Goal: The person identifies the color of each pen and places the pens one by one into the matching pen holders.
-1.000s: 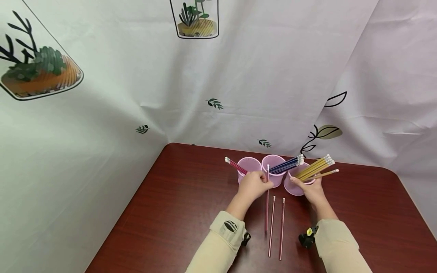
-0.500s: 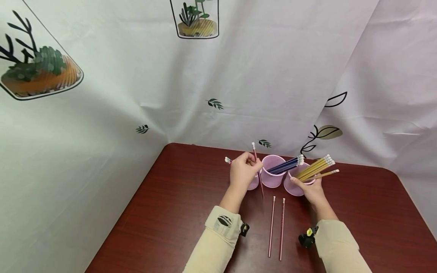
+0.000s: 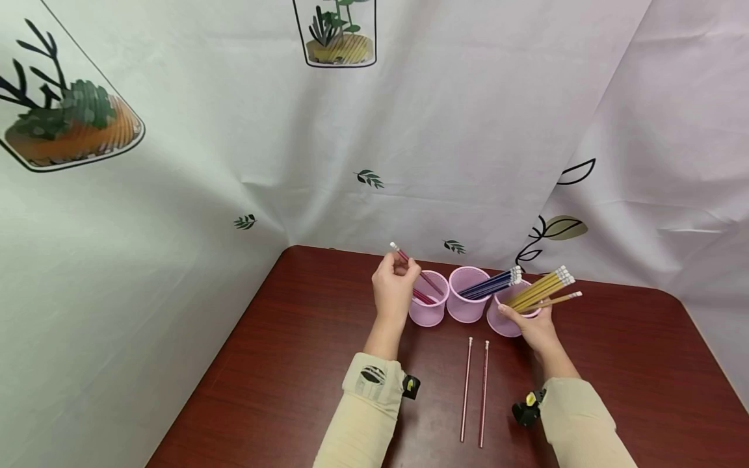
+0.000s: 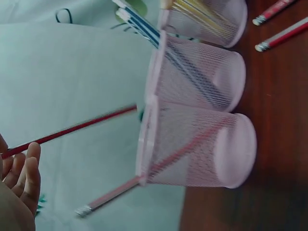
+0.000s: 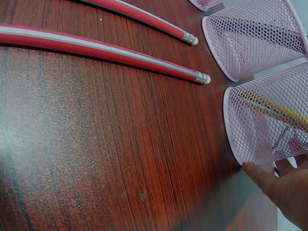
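My left hand (image 3: 393,291) pinches a red pencil (image 4: 86,124) near its white eraser end. The pencil slants, its lower end over the mouth of the left pink mesh pencil cup (image 3: 426,316). In that cup leans red pencil stock (image 4: 113,192), eraser end outward. My right hand (image 3: 534,325) holds the right pink mesh pencil cup (image 3: 503,324), thumb at its rim and fingers at the far side. Several yellow pencils (image 3: 541,288) lean rightward in it. Between them stands the middle pencil cup (image 3: 466,311) with several dark blue pencils (image 3: 490,285).
Two red pencils (image 3: 466,390) lie side by side on the brown table (image 3: 281,377), erasers toward the cups. A white patterned cloth (image 3: 409,130) hangs behind the table and along its left side.
My left hand has carried the red pencil up and leftward from the front of the cups, tilting it over the left cup. My right hand stays on the right cup.
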Motion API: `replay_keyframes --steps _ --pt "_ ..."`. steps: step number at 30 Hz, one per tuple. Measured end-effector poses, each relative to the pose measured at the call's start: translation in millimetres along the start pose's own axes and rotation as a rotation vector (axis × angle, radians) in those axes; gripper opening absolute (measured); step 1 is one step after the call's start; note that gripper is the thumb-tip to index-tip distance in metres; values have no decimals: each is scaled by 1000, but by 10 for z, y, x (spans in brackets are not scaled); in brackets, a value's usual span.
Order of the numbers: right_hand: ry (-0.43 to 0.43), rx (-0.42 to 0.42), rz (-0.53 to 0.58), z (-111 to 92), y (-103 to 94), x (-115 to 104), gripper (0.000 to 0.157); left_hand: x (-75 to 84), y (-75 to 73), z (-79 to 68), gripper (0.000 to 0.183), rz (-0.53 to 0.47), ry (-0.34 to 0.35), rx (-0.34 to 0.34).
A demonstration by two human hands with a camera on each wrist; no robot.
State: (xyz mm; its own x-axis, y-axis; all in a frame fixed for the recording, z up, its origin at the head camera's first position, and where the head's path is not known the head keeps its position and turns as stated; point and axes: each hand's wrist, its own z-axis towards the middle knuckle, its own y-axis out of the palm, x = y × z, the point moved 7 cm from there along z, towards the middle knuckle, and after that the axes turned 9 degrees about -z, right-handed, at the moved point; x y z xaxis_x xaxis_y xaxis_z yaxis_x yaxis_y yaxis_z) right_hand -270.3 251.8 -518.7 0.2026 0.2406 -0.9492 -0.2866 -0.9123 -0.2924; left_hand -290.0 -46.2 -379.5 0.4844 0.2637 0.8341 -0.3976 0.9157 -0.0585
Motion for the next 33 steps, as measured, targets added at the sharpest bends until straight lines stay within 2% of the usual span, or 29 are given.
replay_keyframes --steps 5,9,13,18,23,33 --pt "20 -5 -16 5 2 2 92 -208 -5 -117 11 68 -34 -27" --pt "26 -12 -17 1 1 -4 93 -317 -1 -219 15 129 -60 -54" --pt "29 -15 -21 2 -1 -2 93 -378 16 -299 15 229 -37 -83" --pt "10 2 -25 5 -1 12 92 -429 29 -368 16 358 11 -85" --pt "-7 13 -18 -3 6 14 93 -472 28 -412 17 400 22 -75" --pt "-34 12 -25 0 -1 29 94 -599 13 -445 17 408 -60 -93"
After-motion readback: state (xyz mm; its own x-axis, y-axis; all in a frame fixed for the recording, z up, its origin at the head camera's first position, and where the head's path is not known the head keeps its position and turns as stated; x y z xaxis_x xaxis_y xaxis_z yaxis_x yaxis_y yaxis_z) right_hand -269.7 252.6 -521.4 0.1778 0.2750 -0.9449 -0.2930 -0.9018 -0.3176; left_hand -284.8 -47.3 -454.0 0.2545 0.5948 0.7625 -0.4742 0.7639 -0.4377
